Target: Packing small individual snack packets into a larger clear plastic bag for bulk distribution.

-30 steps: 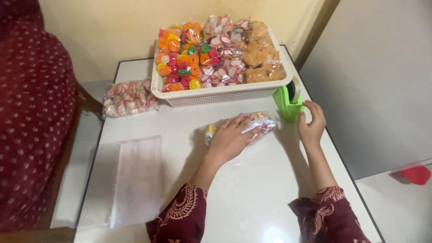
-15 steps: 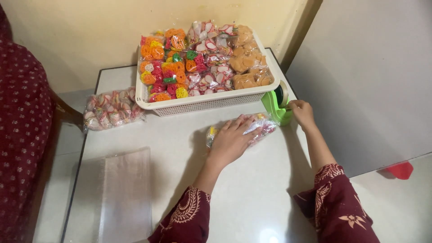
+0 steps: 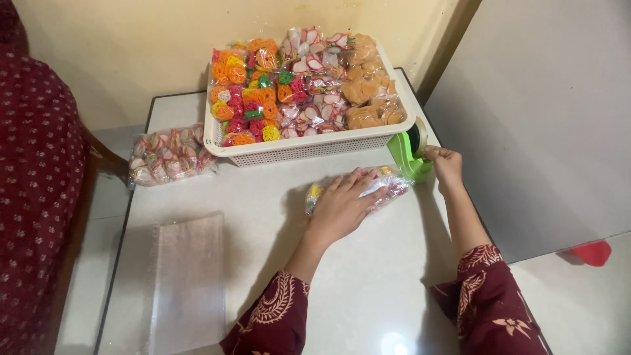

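The left hand (image 3: 342, 204) lay flat, pinning the clear packet of coloured snacks (image 3: 384, 185) to the white worktop (image 3: 368, 283), while the right hand (image 3: 445, 164) pinched at the green tape dispenser (image 3: 409, 154).

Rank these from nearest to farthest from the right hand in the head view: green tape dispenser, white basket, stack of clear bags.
From the right hand:
1. Green tape dispenser, touching its fingers at the table's right edge.
2. White basket, just left, at the back.
3. Stack of clear bags, far left, front.
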